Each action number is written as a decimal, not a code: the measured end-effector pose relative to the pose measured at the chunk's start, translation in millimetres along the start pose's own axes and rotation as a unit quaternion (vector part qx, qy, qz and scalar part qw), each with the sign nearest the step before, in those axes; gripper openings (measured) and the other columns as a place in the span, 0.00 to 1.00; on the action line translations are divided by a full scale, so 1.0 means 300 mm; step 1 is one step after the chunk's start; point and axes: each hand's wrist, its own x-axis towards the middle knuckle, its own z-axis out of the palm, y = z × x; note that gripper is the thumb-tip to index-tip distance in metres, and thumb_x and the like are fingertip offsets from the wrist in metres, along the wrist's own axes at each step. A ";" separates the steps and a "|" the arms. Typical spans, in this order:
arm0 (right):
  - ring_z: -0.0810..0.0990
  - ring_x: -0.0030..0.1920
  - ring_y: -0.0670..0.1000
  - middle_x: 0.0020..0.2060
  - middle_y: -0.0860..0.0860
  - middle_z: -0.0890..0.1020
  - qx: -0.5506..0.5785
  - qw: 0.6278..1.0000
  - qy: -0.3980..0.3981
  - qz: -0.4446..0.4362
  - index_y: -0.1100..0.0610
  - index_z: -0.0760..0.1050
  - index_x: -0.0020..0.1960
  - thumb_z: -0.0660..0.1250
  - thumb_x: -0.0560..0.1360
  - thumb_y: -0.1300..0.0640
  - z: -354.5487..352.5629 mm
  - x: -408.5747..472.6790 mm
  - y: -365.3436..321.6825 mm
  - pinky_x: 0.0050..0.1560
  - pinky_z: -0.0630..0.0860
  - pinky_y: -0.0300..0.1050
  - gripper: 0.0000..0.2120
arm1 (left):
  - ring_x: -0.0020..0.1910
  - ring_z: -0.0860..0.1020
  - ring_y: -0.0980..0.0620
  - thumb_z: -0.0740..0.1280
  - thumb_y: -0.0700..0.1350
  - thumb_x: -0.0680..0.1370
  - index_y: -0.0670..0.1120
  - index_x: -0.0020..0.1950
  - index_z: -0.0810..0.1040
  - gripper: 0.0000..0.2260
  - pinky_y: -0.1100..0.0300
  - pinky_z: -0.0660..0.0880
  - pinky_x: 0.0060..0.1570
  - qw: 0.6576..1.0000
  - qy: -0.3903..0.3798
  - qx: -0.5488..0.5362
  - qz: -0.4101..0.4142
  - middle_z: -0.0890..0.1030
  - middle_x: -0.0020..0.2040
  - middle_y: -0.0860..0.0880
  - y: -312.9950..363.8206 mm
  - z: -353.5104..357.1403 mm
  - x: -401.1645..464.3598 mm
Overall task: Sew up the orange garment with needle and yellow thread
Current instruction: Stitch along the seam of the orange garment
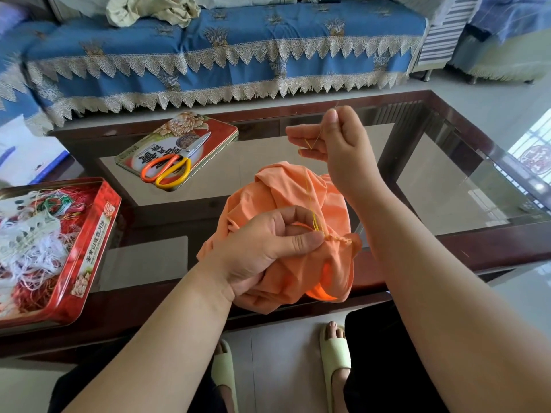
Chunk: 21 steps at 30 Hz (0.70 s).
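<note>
Orange garment (298,204) bunched over the near edge of the glass-topped table (447,186), partly hanging in front of it. Left hand (262,248) grips the bunch, thumb and forefinger pinching the cloth right at the stitched seam. Lower folds hidden behind that hand.

Yellow thread (311,201) runs from the seam up to the right hand (334,144), raised above the garment, over the table's middle. Right thumb and curled forefinger pinch the thread's top end; the other fingers stick out leftward with thread crossing them. Needle too thin to make out; only a faint glint above the thumb tip.

On the table, left of the garment: flat red tin lid (208,129) with orange-handled scissors (173,165) lying on it. Further left, at the table's near-left corner, red tin (98,248) full of tangled threads, cut off by the frame edge.

Beyond the table, blue sofa cover (238,49) with lace trim.
</note>
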 end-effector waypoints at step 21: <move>0.84 0.49 0.48 0.47 0.52 0.84 -0.063 0.994 0.055 -0.074 0.51 0.62 0.43 0.50 0.84 0.58 -0.005 0.039 0.087 0.50 0.81 0.48 0.11 | 0.36 0.82 0.53 0.71 0.40 0.69 0.51 0.41 0.84 0.06 0.61 0.78 0.32 0.992 -0.067 0.092 -0.046 0.84 0.39 0.48 -0.009 0.017 -0.004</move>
